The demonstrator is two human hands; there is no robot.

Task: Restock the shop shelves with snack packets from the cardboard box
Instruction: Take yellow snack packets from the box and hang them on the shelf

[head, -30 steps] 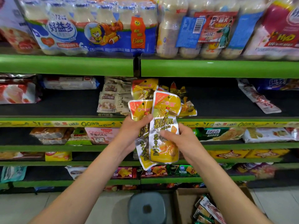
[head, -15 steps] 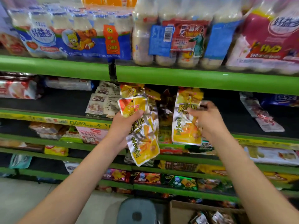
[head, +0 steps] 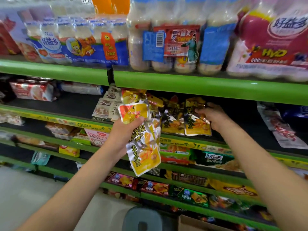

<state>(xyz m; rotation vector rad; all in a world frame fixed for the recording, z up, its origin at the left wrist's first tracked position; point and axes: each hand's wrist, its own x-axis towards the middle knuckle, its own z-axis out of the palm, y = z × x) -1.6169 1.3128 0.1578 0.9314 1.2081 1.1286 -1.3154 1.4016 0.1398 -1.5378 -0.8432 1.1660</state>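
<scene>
My left hand (head: 128,130) grips a small stack of yellow-and-silver snack packets (head: 143,147) in front of the second shelf. My right hand (head: 211,117) reaches into that shelf and pinches a single yellow packet (head: 196,124), which stands at the shelf front beside several like packets (head: 171,120). The cardboard box (head: 188,224) shows only as a corner at the bottom edge, its contents hidden.
Green shelf edges (head: 200,87) run across the view; the top shelf carries packs of drink bottles (head: 175,39). Lower shelves hold rows of other snack bags (head: 213,159). A grey stool (head: 141,219) stands on the floor just left of the box.
My right hand has carried one packet rightward and forward from mid-air onto the second shelf. The left hand keeps its stack. The view has tilted up and moved closer to the shelves.
</scene>
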